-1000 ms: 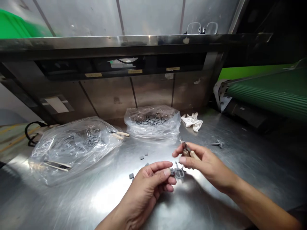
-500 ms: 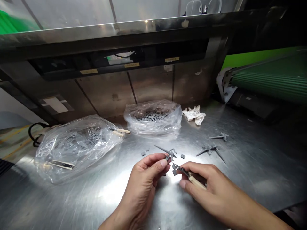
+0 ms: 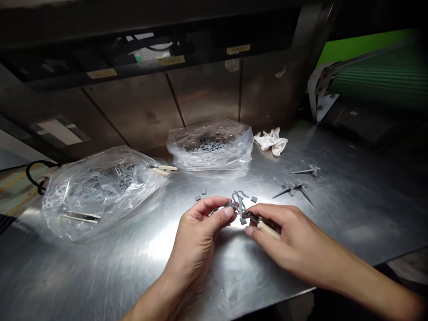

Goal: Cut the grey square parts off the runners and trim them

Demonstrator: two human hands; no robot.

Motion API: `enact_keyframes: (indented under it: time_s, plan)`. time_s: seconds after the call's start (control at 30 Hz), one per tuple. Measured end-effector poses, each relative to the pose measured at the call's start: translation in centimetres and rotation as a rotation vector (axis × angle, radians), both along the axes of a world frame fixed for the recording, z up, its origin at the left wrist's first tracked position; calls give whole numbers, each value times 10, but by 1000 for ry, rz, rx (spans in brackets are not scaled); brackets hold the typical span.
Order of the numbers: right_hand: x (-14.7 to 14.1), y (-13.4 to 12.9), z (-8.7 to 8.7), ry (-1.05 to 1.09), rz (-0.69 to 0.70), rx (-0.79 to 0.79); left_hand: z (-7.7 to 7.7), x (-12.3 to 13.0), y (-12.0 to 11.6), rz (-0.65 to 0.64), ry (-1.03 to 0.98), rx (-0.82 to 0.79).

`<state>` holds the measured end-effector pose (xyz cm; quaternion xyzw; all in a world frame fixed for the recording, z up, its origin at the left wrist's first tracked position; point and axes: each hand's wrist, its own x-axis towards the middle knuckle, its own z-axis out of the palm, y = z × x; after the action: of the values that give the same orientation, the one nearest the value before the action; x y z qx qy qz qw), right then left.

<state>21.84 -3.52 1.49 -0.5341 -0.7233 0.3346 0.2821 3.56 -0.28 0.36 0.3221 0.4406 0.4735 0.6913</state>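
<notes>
Left hand (image 3: 197, 238), fingers clenched on a grey plastic sprue (image 3: 240, 206), raised just above the bench (image 3: 351, 223) near its front edge. Right hand (image 3: 297, 243), fingers gripping a wooden-handled tool (image 3: 267, 229), tip just beside the sprue. Best with both hands close, tip steady.

A steel panel backs the tabletop (image 3: 100, 276), a green ribbed conveyor belt (image 3: 371, 82) runs past its far right corner, and yellow-striped floor (image 3: 13, 191) shows beyond its left edge.

The stainless steel table (image 3: 100, 272) carries a plastic bag of grey pieces (image 3: 100, 196) and another (image 3: 210, 147) toward its back edge, white gloves (image 3: 270, 141), grey plastic runners (image 3: 294, 189) and loose grey squares (image 3: 200, 195).
</notes>
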Motion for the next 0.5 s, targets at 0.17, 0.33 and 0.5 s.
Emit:
enact_keyframes:
  time_s: [0.17, 0.33, 0.5]
  plan:
    - [2, 0, 0, -67, -10, 24, -1, 1, 0, -13, 12, 42]
    - [3, 1, 0, -88, -9, 37, -2, 1, 0, -16, 28, 52]
    - [2, 3, 0, -125, -2, 73, -2, 3, -1, 8, 2, 28]
